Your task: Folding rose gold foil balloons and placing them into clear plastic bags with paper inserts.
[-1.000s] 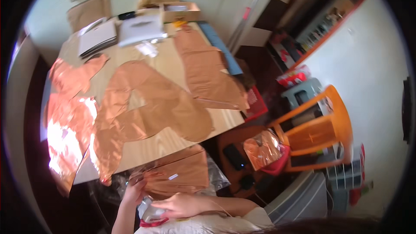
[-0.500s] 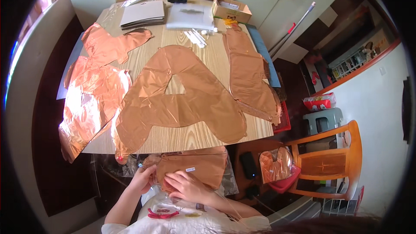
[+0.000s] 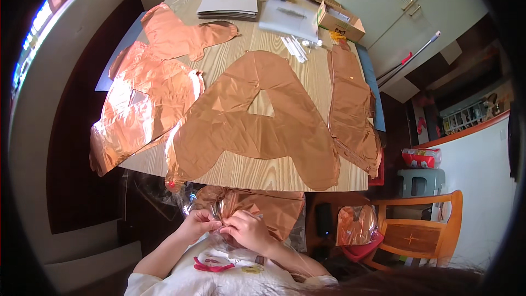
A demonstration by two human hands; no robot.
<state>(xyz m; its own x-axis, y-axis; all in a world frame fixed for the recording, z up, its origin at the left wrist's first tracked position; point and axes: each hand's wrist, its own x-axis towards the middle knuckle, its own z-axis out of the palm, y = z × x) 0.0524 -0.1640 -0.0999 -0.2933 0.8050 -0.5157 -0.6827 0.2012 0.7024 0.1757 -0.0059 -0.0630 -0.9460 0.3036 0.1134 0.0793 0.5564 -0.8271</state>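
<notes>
In my lap, just below the table's front edge, lies a copper-coloured foil balloon [image 3: 282,208], flat and creased, its near left part bunched up. My left hand [image 3: 199,226] pinches the gathered foil at that end. Close against it, my right hand [image 3: 247,231] is closed on the same foil, fingertips almost meeting those of the left. The exact spot they grip is hidden behind my fingers. Clear plastic wrap [image 3: 186,197] shows beside the balloon on the left. On the table in front of me a large flat A-shaped foil balloon [image 3: 241,131] is spread out.
More flat copper foil balloons [image 3: 145,104] cover the table's left side, another [image 3: 350,98] the right. Grey-white boards [image 3: 227,3], a clear plastic sheet, white sticks [image 3: 295,48] and a cardboard box [image 3: 341,21] stand behind. A wooden chair [image 3: 419,230] holds a bagged foil piece [image 3: 356,225].
My right hand has gone from lying flat across the balloon to pinching beside my left. The foil, smooth before, is now bunched between them. The whole view has swung, shifting the table rightward.
</notes>
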